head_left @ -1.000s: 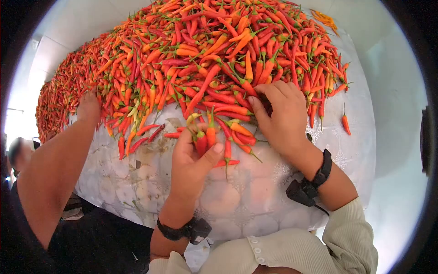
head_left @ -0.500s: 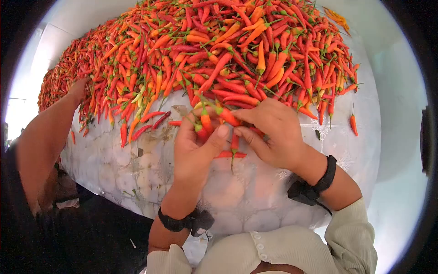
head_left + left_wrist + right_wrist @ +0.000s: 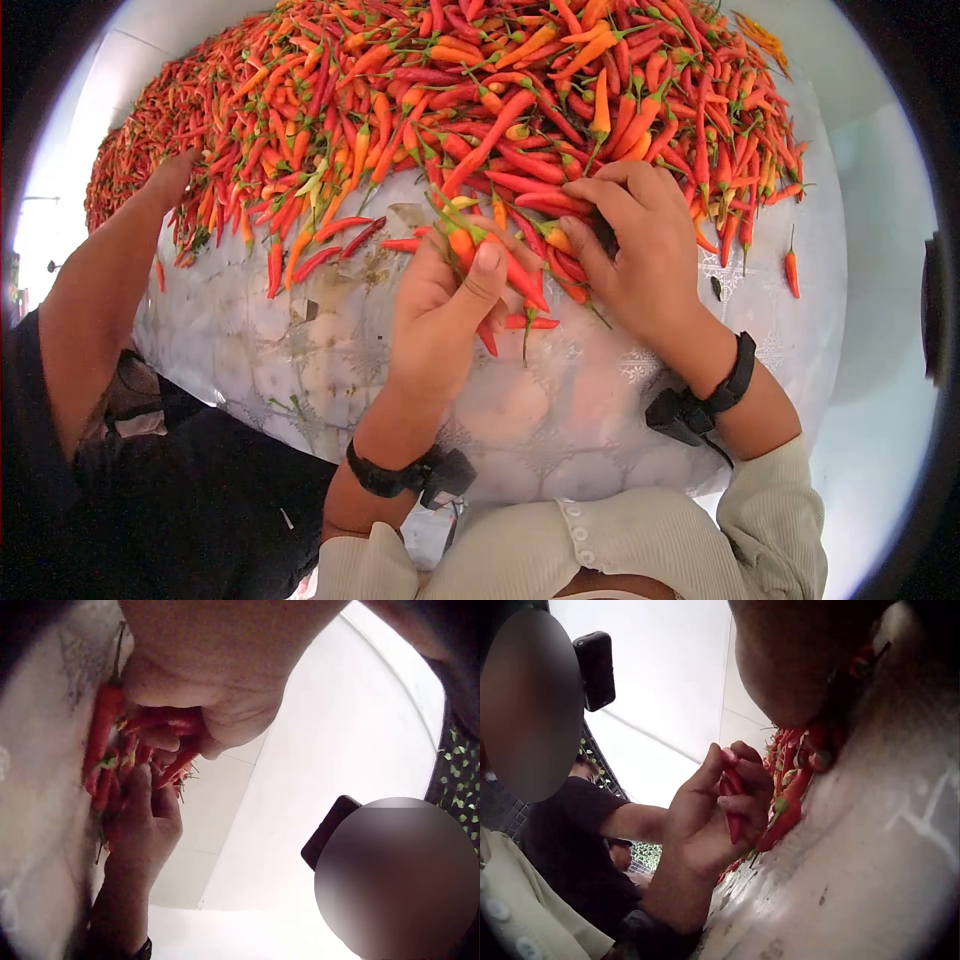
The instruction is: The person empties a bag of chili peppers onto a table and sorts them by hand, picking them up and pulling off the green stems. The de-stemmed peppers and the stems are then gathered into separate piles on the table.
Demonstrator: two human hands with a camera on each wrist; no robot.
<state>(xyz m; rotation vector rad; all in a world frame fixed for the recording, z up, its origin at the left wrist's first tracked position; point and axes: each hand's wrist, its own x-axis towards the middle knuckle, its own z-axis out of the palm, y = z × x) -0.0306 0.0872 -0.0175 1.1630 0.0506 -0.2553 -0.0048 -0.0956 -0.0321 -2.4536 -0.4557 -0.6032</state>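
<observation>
In the head view the left hand (image 3: 440,300) holds several red and orange chilies (image 3: 517,268) between thumb and curled fingers, stems pointing up and away. The right wrist view also shows the left hand (image 3: 716,810) with a red chili (image 3: 735,802) in its grip. To its right, the right hand (image 3: 645,250) reaches to the near edge of the chili pile (image 3: 480,90); its bent fingers touch red chilies there, and whether they pinch one cannot be told. Some loose chilies (image 3: 570,287) lie between the two hands.
A pale patterned plastic sheet (image 3: 590,400) lies under the pile. Another person's arm (image 3: 110,280) reaches into the pile at the left. A single chili (image 3: 791,270) lies at the right, near a small dark piece (image 3: 716,288). Several chilies (image 3: 320,265) lie left of the hands.
The right hand went from the pile to the left hand, then back to the pile's edge. The left hand now holds an additional long red chili. The head view has shifted slightly.
</observation>
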